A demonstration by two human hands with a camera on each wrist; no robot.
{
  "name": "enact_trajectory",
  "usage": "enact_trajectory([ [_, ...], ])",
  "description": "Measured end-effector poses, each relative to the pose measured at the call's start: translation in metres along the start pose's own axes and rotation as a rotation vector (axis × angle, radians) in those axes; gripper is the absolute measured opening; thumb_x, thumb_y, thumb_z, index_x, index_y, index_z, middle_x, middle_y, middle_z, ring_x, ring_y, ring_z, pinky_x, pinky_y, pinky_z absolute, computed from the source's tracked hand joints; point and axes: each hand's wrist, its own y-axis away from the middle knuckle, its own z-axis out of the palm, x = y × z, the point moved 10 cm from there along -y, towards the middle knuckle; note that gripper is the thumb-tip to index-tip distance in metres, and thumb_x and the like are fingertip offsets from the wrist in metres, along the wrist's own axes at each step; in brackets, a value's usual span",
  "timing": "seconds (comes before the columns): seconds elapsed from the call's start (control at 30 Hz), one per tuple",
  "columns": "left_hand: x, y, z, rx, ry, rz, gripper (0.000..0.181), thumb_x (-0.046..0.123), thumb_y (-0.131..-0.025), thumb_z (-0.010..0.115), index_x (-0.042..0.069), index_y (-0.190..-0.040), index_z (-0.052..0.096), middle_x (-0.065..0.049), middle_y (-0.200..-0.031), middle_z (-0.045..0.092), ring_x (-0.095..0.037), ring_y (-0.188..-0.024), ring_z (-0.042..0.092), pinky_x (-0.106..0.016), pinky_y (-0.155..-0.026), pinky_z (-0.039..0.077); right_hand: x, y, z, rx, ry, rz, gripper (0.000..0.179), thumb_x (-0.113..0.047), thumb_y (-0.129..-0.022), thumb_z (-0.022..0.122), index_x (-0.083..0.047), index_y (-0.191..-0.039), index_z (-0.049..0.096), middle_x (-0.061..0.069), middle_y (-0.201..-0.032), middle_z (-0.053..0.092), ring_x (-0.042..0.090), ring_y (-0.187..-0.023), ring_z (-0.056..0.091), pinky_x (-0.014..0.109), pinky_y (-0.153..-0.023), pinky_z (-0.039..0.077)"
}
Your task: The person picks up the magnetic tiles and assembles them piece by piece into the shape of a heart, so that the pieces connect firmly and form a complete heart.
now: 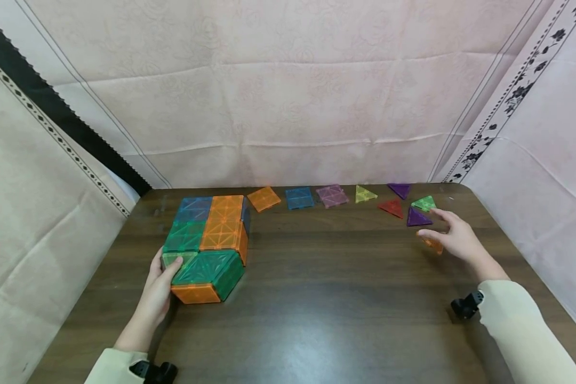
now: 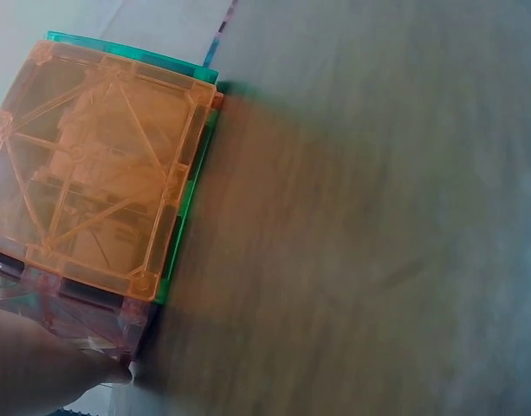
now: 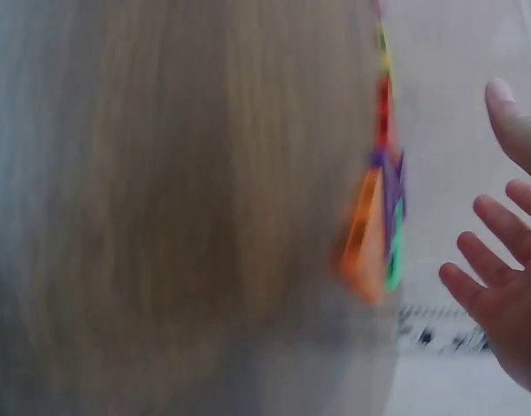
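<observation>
A box-like structure of translucent magnetic tiles (image 1: 206, 229), green, orange and blue, stands on the left of the table. My left hand (image 1: 158, 285) holds its near left corner, the thumb on a light green tile (image 1: 178, 257) on top and the other fingers partly hidden along the side. The left wrist view shows an orange square tile (image 2: 100, 165) on the near face. Over on the right, my right hand (image 1: 453, 237) hovers with fingers spread and nothing in it. Beneath its thumb lies an orange tile (image 1: 433, 245), partly covered by the hand.
Along the table's far edge lie orange (image 1: 264, 198), blue (image 1: 300, 198) and purple square tiles (image 1: 332, 196). Triangles follow: yellow (image 1: 365, 194), red (image 1: 392, 208), green (image 1: 424, 203) and two purple ones (image 1: 418, 217). Pale cloth (image 1: 288, 106) hangs behind the table (image 1: 317, 298).
</observation>
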Motion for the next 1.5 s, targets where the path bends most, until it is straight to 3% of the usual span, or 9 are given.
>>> enact_trajectory([
  [0.27, 0.001, -0.001, -0.001, 0.015, 0.008, 0.005, 0.085, 0.039, -0.100, 0.048, 0.019, -0.154, -0.014, -0.003, -0.161, -0.013, -0.022, -0.146, -0.001, -0.040, -0.119, 0.005, 0.042, -0.001, 0.008, -0.125, 0.061, 0.090, 0.090, -0.043, -0.090, 0.066, 0.014, -0.145, 0.023, 0.039, -0.144, 0.029, 0.057, -0.130, 0.025, 0.067, -0.101, 0.025],
  [0.47, 0.000, -0.001, -0.003, 0.032, 0.008, 0.004, 0.083, 0.038, -0.101, 0.048, 0.018, -0.154, -0.012, -0.003, -0.161, -0.011, -0.021, -0.146, 0.002, -0.039, -0.119, 0.007, 0.047, -0.004, 0.014, -0.133, 0.143, 0.052, 0.085, -0.041, -0.087, 0.070, 0.014, -0.140, 0.035, 0.041, -0.137, 0.037, 0.056, -0.123, 0.036, 0.066, -0.098, 0.030],
  [0.6, 0.003, 0.002, -0.009, 0.061, -0.019, 0.009, 0.084, 0.035, -0.100, 0.050, 0.019, -0.154, -0.013, 0.000, -0.161, -0.015, -0.017, -0.147, -0.007, -0.038, -0.119, 0.001, 0.043, -0.005, 0.015, -0.115, 0.190, 0.024, 0.077, -0.040, -0.087, 0.071, 0.014, -0.135, 0.043, 0.041, -0.132, 0.042, 0.055, -0.118, 0.041, 0.065, -0.096, 0.033],
  [0.8, 0.035, 0.009, -0.018, 0.153, -0.077, 0.128, 0.083, 0.028, -0.100, 0.053, 0.020, -0.155, -0.008, -0.002, -0.162, -0.008, -0.020, -0.148, -0.007, -0.042, -0.118, -0.001, 0.034, -0.004, 0.015, -0.078, 0.215, -0.007, 0.066, -0.034, -0.086, 0.072, 0.012, -0.128, 0.052, 0.038, -0.123, 0.051, 0.052, -0.110, 0.048, 0.063, -0.091, 0.038],
  [0.93, 0.069, 0.020, -0.010, 0.195, -0.104, 0.255, 0.079, 0.021, -0.098, 0.056, 0.021, -0.156, 0.002, -0.002, -0.163, 0.003, -0.018, -0.148, 0.001, -0.039, -0.119, 0.001, 0.021, -0.003, 0.012, 0.006, 0.220, -0.070, 0.059, -0.028, -0.084, 0.074, 0.013, -0.122, 0.057, 0.037, -0.118, 0.055, 0.050, -0.107, 0.051, 0.061, -0.089, 0.040],
  [1.07, 0.104, 0.036, 0.020, 0.170, -0.196, 0.473, 0.072, 0.008, -0.097, 0.057, 0.015, -0.155, 0.015, -0.005, -0.160, 0.017, -0.018, -0.147, 0.013, -0.028, -0.118, 0.011, -0.007, -0.001, 0.011, 0.081, 0.190, -0.142, 0.057, -0.027, -0.083, 0.075, 0.012, -0.121, 0.059, 0.037, -0.121, 0.053, 0.052, -0.111, 0.046, 0.063, -0.091, 0.037],
  [1.23, 0.128, 0.054, 0.081, 0.051, -0.263, 0.707, 0.068, -0.004, -0.091, 0.061, 0.008, -0.150, 0.030, -0.008, -0.155, 0.031, -0.022, -0.144, 0.025, -0.017, -0.112, 0.021, -0.061, 0.004, 0.015, 0.148, 0.134, -0.254, 0.050, -0.021, -0.081, 0.078, 0.007, -0.118, 0.062, 0.031, -0.121, 0.055, 0.047, -0.111, 0.047, 0.062, -0.089, 0.039],
  [1.33, 0.125, 0.054, 0.120, -0.050, -0.260, 0.713, 0.066, 0.001, -0.092, 0.063, 0.007, -0.150, 0.032, -0.008, -0.153, 0.036, -0.022, -0.142, 0.030, -0.020, -0.111, 0.025, -0.096, 0.009, 0.020, 0.199, 0.103, -0.342, 0.046, -0.016, -0.077, 0.081, 0.005, -0.115, 0.065, 0.024, -0.117, 0.059, 0.040, -0.106, 0.051, 0.056, -0.086, 0.043],
  [1.5, 0.103, 0.044, 0.188, -0.214, -0.169, 0.620, 0.062, 0.006, -0.091, 0.065, 0.001, -0.146, 0.036, -0.014, -0.146, 0.045, -0.028, -0.136, 0.041, -0.034, -0.108, 0.033, -0.146, 0.021, 0.035, 0.248, 0.044, -0.448, 0.047, -0.016, -0.073, 0.085, 0.001, -0.113, 0.067, 0.014, -0.114, 0.062, 0.029, -0.105, 0.053, 0.048, -0.085, 0.045],
])
